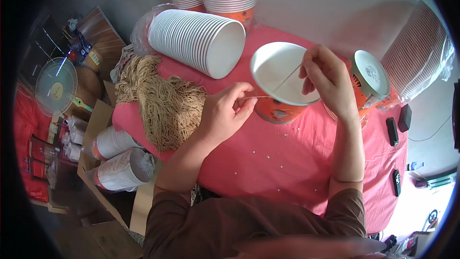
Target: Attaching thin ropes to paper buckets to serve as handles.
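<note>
In front of me an orange paper bucket (pixel 280 114) stands upright on the table, its white inside facing up. Thin tan string (pixel 287 77) runs across its near rim. My left hand (pixel 229 111) pinches one length of it just left of the bucket. Above the bucket's right side, my right hand (pixel 327 74) pinches another length, drawn down slantwise toward the near rim. Whether the two lengths join there I cannot tell. A thick bundle of tan strings (pixel 167 100) lies beside my left hand.
Nested white buckets (pixel 191 41) lie on their side at the back left, with upright stacks behind. At right are a bucket with a green-rimmed base (pixel 371 73) and a wrapped stack (pixel 417 52). Small white bits dot the red tablecloth (pixel 249 182). A cardboard box (pixel 108 192) stands lower left.
</note>
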A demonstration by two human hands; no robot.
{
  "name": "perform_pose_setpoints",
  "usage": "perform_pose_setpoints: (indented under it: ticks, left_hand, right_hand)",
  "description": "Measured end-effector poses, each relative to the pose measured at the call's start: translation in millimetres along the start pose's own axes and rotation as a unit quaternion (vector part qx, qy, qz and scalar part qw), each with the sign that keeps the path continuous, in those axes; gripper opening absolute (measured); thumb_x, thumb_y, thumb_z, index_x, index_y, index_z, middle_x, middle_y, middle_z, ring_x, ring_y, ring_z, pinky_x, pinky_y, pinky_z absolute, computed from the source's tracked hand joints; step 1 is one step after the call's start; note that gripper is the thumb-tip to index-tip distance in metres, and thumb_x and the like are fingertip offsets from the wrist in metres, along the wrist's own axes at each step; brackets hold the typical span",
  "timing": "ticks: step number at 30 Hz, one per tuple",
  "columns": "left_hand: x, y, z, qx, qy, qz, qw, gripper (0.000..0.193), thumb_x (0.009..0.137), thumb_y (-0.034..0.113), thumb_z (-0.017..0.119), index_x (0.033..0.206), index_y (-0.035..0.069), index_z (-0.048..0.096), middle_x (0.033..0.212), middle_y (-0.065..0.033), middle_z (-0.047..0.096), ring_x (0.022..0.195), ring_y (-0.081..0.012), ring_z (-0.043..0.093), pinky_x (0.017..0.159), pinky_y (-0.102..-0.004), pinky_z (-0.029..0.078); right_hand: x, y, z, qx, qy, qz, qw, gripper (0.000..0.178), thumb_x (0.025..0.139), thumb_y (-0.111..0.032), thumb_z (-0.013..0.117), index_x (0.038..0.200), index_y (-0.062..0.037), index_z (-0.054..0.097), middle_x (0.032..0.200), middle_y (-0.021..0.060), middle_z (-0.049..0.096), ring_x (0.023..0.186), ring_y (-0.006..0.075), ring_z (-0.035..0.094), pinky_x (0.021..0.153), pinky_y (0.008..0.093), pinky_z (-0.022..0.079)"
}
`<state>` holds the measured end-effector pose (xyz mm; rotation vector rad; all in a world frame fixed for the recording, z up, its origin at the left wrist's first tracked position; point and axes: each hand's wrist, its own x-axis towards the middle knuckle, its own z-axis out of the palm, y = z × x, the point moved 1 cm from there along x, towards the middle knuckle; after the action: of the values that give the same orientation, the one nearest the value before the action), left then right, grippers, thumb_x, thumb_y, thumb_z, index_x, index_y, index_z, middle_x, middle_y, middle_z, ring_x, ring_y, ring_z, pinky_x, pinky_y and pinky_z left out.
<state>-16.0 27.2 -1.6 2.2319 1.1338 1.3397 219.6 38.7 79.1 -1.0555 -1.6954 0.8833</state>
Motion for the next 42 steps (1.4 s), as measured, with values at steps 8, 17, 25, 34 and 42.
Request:
perform_pose_setpoints:
  ticks: [8,17,25,34,42]
  left_hand:
    - [-3.8,-0.6,-0.6,-0.013,0.007,0.026,1.000,0.014,0.084,0.003,0.071,0.095,0.003,0.063,0.085,-0.0086,0.070,0.069,-0.0203,0.070,0.060,-0.0302,0.056]
    - [-2.0,-2.1,0.8,-0.063,0.001,-0.002,0.998,0.013,0.089,0.006,0.071,0.099,0.003,0.064,0.084,-0.0108,0.071,0.071,-0.0226,0.070,0.061,-0.0323,0.054]
    - [-2.9,-5.8,-7.3,-0.306,-0.025,-0.135,0.942,0.015,0.096,0.004,0.062,0.111,0.002,0.059,0.073,0.0021,0.061,0.063,-0.0042,0.056,0.056,-0.0199,0.045]
    - [-7.3,-15.2,-9.6,-0.584,-0.151,-0.175,0.778,0.022,0.102,0.013,0.051,0.115,-0.001,0.062,0.099,-0.0150,0.071,0.085,-0.0216,0.070,0.069,-0.0311,0.057]
    - [-6.0,-14.4,-2.9,-0.501,-0.042,-0.130,0.854,0.017,0.098,0.004,0.056,0.114,-0.001,0.060,0.112,-0.0187,0.070,0.099,-0.0240,0.071,0.074,-0.0321,0.060]
  right_hand:
    - [-2.3,-0.5,-31.8,0.169,0.191,-0.183,0.949,0.013,0.102,-0.008,0.043,0.103,-0.0005,0.054,0.093,0.0147,0.066,0.058,0.0142,0.059,0.053,0.0247,0.048]
    - [-35.3,-8.8,-101.4,0.389,0.115,-0.361,0.840,0.012,0.105,-0.016,0.047,0.104,-0.0055,0.054,0.095,0.0130,0.061,0.058,0.0158,0.046,0.055,0.0259,0.040]
    - [-75.3,-31.4,-116.7,0.322,0.211,-0.456,0.802,0.012,0.103,-0.015,0.047,0.092,-0.0099,0.049,0.075,0.0024,0.043,0.062,0.0135,0.041,0.064,0.0288,0.040]
    - [-42.9,-43.6,-34.2,0.055,-0.019,-0.213,0.975,0.011,0.088,-0.004,0.066,0.084,0.0059,0.066,0.085,0.0126,0.069,0.058,0.0121,0.060,0.051,0.0244,0.043]
    - [-29.1,-12.2,-6.1,-0.260,-0.134,-0.172,0.941,0.020,0.080,-0.016,0.077,0.090,-0.0003,0.069,0.084,0.0112,0.069,0.078,0.0277,0.067,0.067,0.0373,0.053]
